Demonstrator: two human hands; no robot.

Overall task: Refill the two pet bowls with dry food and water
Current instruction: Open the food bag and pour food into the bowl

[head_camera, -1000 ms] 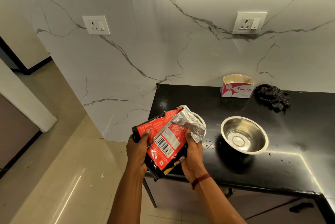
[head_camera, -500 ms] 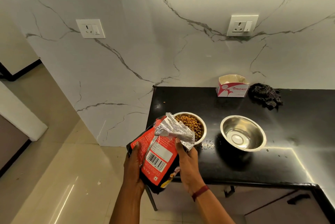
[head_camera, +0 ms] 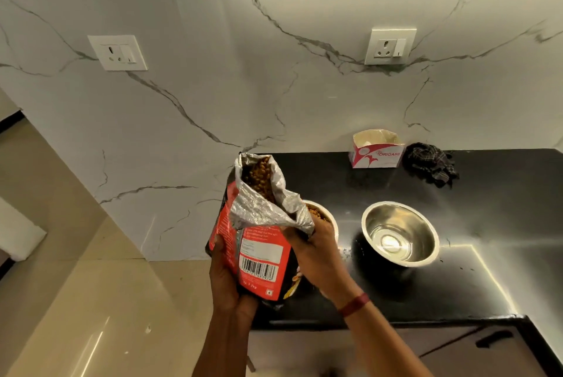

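The red food bag (head_camera: pixel 259 254) is held roughly upright at the black worktop's (head_camera: pixel 457 285) left edge, its foil mouth open on kibble. The left hand's (head_camera: pixel 227 282) grip clasps its lower side, and the right hand's (head_camera: pixel 316 257) grip pinches the foil lip. Just behind the right hand sits a bowl of kibble (head_camera: pixel 334 221), with a second steel bowl (head_camera: pixel 423 224) near it.

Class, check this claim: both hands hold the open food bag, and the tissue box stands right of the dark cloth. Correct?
One error: in the head view the tissue box stands left of the dark cloth, not right. The left hand and right hand do hold the open food bag.
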